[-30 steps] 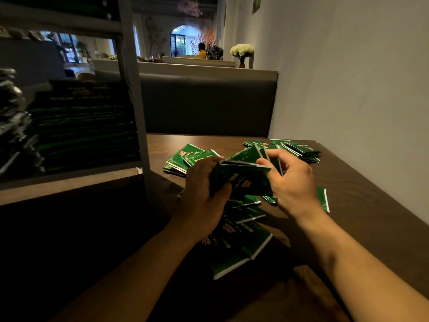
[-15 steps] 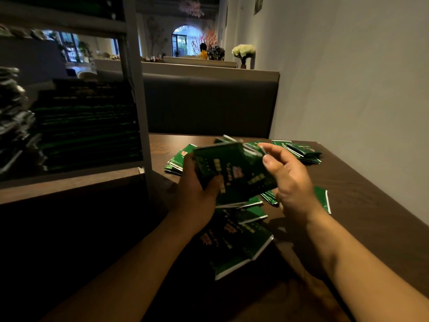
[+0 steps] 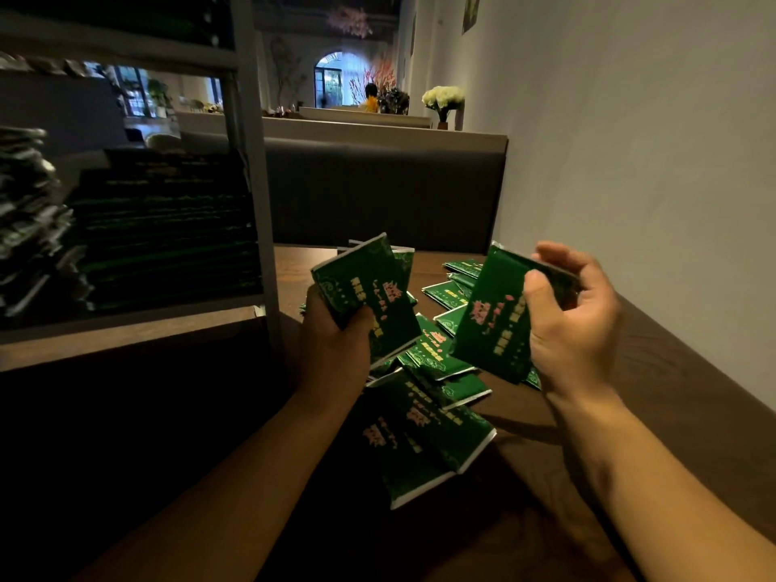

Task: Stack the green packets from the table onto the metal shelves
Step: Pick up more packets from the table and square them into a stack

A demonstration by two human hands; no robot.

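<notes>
Dim light fills a long dining room, with a pale wall (image 3: 630, 140) running down the right of the frame and a dark upholstered booth back (image 3: 378, 195) across the middle. Far off at top centre an arched window (image 3: 331, 77) glows, and a vase of white flowers (image 3: 443, 100) stands on the ledge above the booth.

A brown wooden tabletop (image 3: 672, 371) takes up the lower right. Loose green packets (image 3: 428, 430) with pink and yellow print lie scattered and overlapping on it at centre frame, some reaching back toward the booth.

The left hand (image 3: 336, 350), centre left, grips a small bundle of green packets (image 3: 369, 291), thumb across the printed face and fingers curled behind; the bundle stands tilted above the tabletop. The right hand (image 3: 571, 317), centre right, holds another green packet (image 3: 491, 321) raised off the pile, thumb pressed on its face and fingers (image 3: 558, 256) curled over its top edge. The two held lots are apart, with the scattered pile showing between and below them.

At the left of the frame stands the metal shelf unit (image 3: 252, 182), its grey upright post just beside the left hand. On its shelf board sit tall, dark stacks of green packets (image 3: 168, 237), neatly layered, and a looser, paler stack (image 3: 29, 220) at the far left edge.
</notes>
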